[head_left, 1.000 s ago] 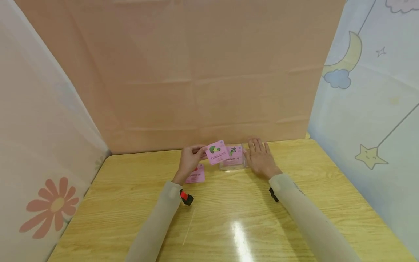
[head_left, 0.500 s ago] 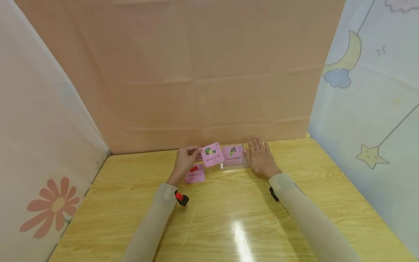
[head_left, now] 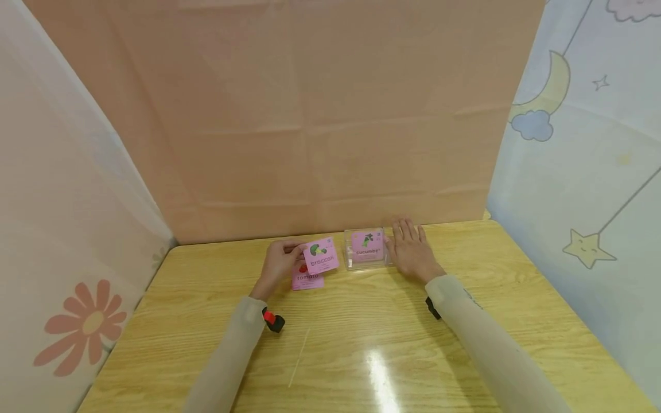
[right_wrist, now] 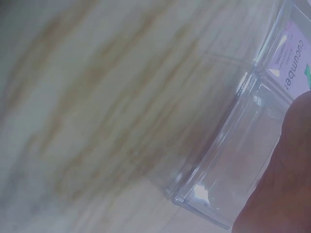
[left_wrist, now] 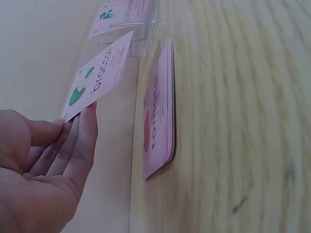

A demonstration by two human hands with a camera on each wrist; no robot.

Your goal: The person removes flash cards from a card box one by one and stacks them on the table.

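My left hand [head_left: 279,265] pinches a pink broccoli card [head_left: 321,256] by its left edge, thumb on the face and fingers behind. In the left wrist view the card [left_wrist: 99,75] is tilted and off the table, close over a small stack of pink cards topped by a tomato card [left_wrist: 160,116]. To the right, a pink cucumber card [head_left: 368,245] sits in a transparent plastic box [head_left: 364,266]. My right hand [head_left: 411,250] lies with fingers straight at the right end of the box, covering part of it. A divider shows beside the cucumber card in the right wrist view.
The wooden table [head_left: 335,344] ends at a tan cloth backdrop [head_left: 310,143] just behind the box and hands. Printed cloth walls [head_left: 583,172] stand at both sides. A dark wrist camera [head_left: 275,322] hangs from the left sleeve.
My left hand has moved left and toward me with the broccoli card, from overlapping the box to overlapping the tomato card. The cucumber card now shows whole. My right hand stays put.
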